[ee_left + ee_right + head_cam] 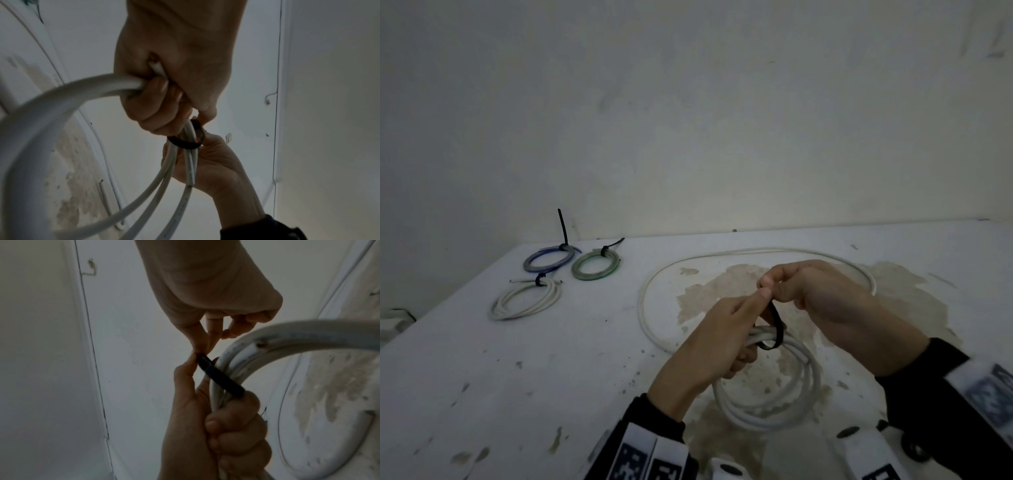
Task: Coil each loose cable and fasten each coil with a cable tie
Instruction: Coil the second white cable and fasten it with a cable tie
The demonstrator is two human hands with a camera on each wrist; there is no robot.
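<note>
A white cable coil (774, 407) hangs just above the table, gripped at its top by my left hand (758, 299) with curled fingers. A black cable tie (775, 329) loops around the coil's strands there. My left thumb and forefinger pinch one part of the tie, and my right hand (767, 282) pinches its end right beside them. The left wrist view shows the tie (185, 143) circling the strands (191, 162) below my left fist. In the right wrist view the tie (221, 377) runs from the pinch down across the coil (287, 335).
Three tied coils lie at the table's far left: blue (548, 261), green (595, 265) and white (527, 301). A long white cable (756, 253) lies in a wide loop behind my hands; whether it joins the held coil is hidden. A wall stands behind the stained table (517, 394).
</note>
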